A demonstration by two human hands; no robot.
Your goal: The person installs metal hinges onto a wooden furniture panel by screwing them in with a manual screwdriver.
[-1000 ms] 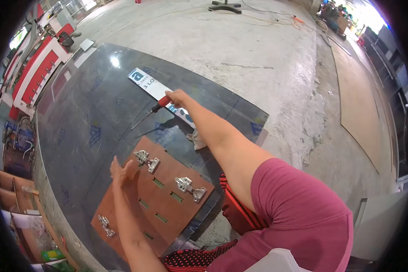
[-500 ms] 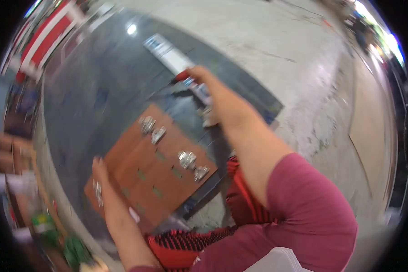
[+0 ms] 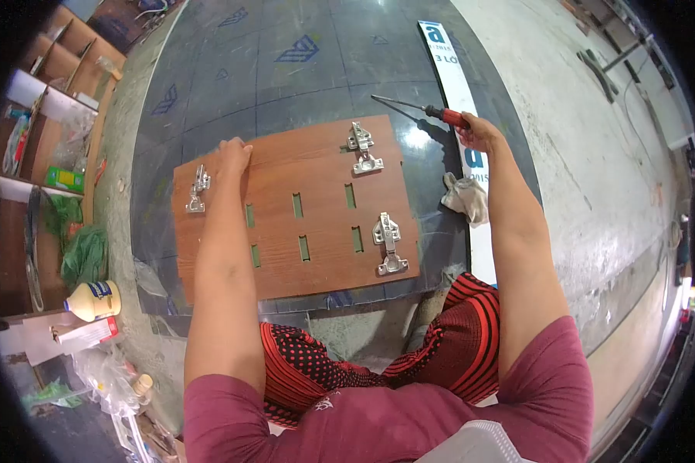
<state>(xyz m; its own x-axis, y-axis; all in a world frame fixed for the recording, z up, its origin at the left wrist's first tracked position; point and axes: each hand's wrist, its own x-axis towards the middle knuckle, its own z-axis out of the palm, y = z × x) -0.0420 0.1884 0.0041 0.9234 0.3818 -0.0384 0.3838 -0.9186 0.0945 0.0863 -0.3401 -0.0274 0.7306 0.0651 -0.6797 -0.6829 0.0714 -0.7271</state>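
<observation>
A brown wooden panel (image 3: pixel 324 197) with several green-bottomed slots lies on the dark sheet-covered table. Metal hinges sit on it: one at the upper right (image 3: pixel 362 147), one at the lower right (image 3: pixel 390 243) and one at the left (image 3: pixel 198 189). My left hand (image 3: pixel 234 157) rests at the panel's far edge, right of the left hinge, with its fingers curled onto the board. My right hand (image 3: pixel 479 133) grips a screwdriver (image 3: pixel 448 116) by its red handle, the shaft pointing left above the table.
A long white printed strip (image 3: pixel 457 85) lies along the table's right side, with a crumpled cloth (image 3: pixel 466 198) on it. Left of the table (image 3: pixel 208 92) stand open wooden shelves (image 3: pixel 54 116), a yellowish jug (image 3: pixel 93 300) and plastic bags (image 3: pixel 85 255).
The view has turned and sharpened, so the panel now appears squarer and further right. My right hand still holds the screwdriver, and my left hand remains at the panel's far edge.
</observation>
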